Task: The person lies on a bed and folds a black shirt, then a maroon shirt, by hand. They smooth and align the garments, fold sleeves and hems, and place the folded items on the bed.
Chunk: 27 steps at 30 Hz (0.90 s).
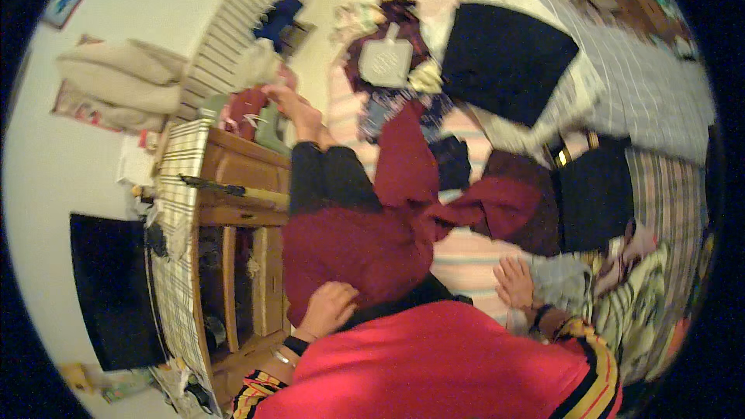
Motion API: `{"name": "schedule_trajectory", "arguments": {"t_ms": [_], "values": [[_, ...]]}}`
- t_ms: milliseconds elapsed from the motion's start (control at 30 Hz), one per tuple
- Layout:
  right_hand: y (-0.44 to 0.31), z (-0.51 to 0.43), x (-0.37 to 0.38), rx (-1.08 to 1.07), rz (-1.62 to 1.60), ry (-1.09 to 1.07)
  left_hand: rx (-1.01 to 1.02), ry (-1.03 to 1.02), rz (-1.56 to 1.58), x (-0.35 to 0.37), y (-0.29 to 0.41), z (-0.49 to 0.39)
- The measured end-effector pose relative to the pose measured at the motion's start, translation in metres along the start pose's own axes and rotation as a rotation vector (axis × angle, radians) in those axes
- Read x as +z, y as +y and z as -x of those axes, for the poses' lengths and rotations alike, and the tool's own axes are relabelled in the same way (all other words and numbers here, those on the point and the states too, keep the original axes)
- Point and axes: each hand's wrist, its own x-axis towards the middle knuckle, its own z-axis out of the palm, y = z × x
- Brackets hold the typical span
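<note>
My left hand (330, 305) rests on the dark red cloth (355, 250) over my lap, fingers loosely bent; whether it pinches any of the cloth I cannot tell. My right hand (515, 282) lies flat with spread fingers on the pink striped bed sheet (465, 262), beside a crumpled grey cloth (561, 279). A white plastic paddle-shaped thing with a short handle (385, 61) lies on dark patterned clothes (358, 61) beyond my knees. Right of it a black folded cloth (509, 61) is spread out. Another dark garment (596, 198) lies to the right.
On the left stands a wooden cabinet (244, 163) with a checked cloth (180, 233) on top. A black flat screen (113, 291) is behind it. Crumpled clothes (631, 297) lie at the right, near a striped cloth (669, 203). A slatted radiator-like panel (218, 41) stands at the upper left.
</note>
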Motion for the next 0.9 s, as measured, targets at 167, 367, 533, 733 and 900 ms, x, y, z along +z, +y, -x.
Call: {"name": "schedule_trajectory", "arguments": {"t_ms": [167,367,533,733,900], "values": [[0.003,0.002,0.0,-0.074,-0.063,0.142,0.064,0.111,0.078,0.015,0.003,0.007],[-0.007,-0.004,-0.014,-0.063,-0.05,0.131,0.165,0.196,0.061,0.039,-0.03,0.039],[-0.066,0.008,-0.022,0.363,0.023,0.043,0.256,0.248,-0.007,0.048,-0.038,0.071],[-0.119,0.039,0.009,0.352,0.083,0.056,0.168,0.404,-0.197,0.062,-0.021,0.09],[-0.124,0.069,0.039,0.352,0.088,0.054,0.165,0.559,-0.237,0.062,0.001,0.102]]}}
